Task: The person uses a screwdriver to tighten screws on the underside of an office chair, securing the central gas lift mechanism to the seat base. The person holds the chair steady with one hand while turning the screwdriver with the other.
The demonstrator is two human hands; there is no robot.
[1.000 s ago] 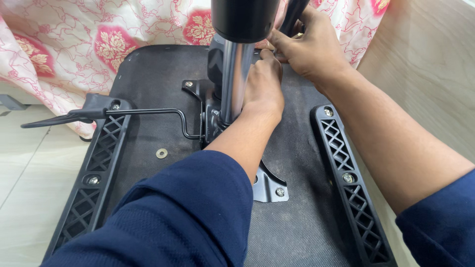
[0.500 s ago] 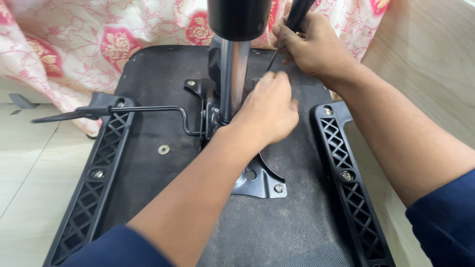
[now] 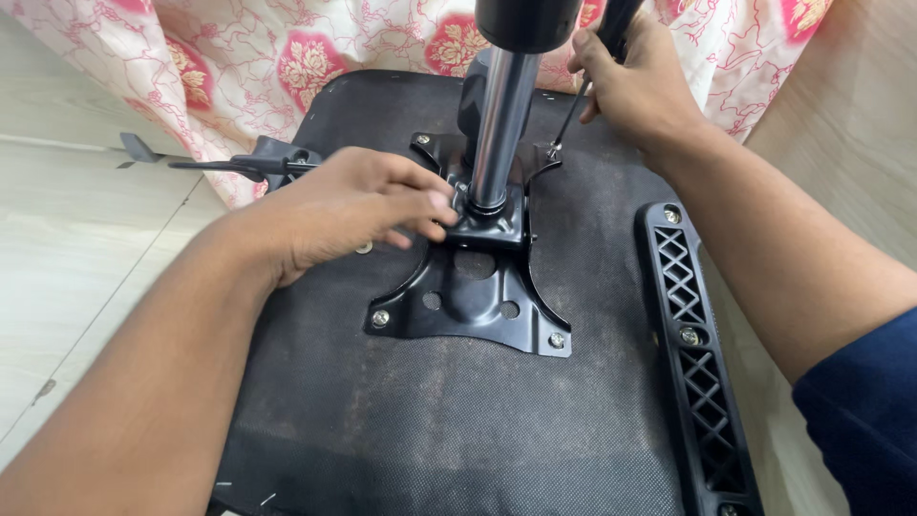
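- The black metal mounting plate [image 3: 478, 306] was bolted flat on the underside of an upturned chair seat [image 3: 401, 430], which was covered in dark fabric.
- A shiny steel column [image 3: 499, 124] rose straight up from the middle of the plate, with a black sleeve at its top.
- The left hand [image 3: 349, 205] lay against the plate's left side, its grip narrow: the curled fingers [image 3: 420, 205] touched the raised block at the foot of the column, but whether they pinched anything small could not be told.
- The right hand [image 3: 630, 86] was up behind the plate, to the right of the column, its grip closed around the black handle of a screwdriver [image 3: 573, 115].
- The screwdriver's thin shaft slanted down to the plate's far right corner, its tip at a screw there.
- A black armrest bracket [image 3: 693, 354] ran along the seat, well to the right of the plate.
- A black lever [image 3: 229, 164] stuck out to the left of the plate, beyond the left hand.
- A flowered pink cloth [image 3: 287, 57] hung behind the plate.
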